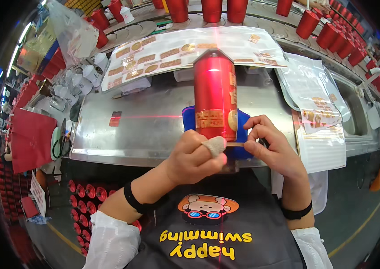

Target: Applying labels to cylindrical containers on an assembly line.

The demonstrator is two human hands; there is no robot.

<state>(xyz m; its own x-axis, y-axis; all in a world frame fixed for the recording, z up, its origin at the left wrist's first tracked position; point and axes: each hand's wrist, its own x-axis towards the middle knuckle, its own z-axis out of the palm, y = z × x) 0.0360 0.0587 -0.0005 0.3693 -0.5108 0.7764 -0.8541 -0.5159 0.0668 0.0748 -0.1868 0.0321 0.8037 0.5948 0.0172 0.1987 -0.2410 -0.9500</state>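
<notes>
A glossy red bottle (214,89) with gold labels on its side lies on a blue support (189,118), its near end towards me. Just at that end, my left hand (192,159) is closed, with a pale fabric cover on one finger. A thin, pale strip (235,144) runs between my two hands across the bottle's near end. My right hand (273,145) pinches the strip's right end between thumb and finger. The strip's left end is hidden by the covered finger, so what the left fingers hold is partly out of sight.
Beyond the bottle lie white sheets of gold labels (163,56), and more sheets (318,105) lie at the right beside a metal sink (353,105). Red bottles (306,24) stand along the far conveyor. A small red label (115,119) sits on the steel table (140,134).
</notes>
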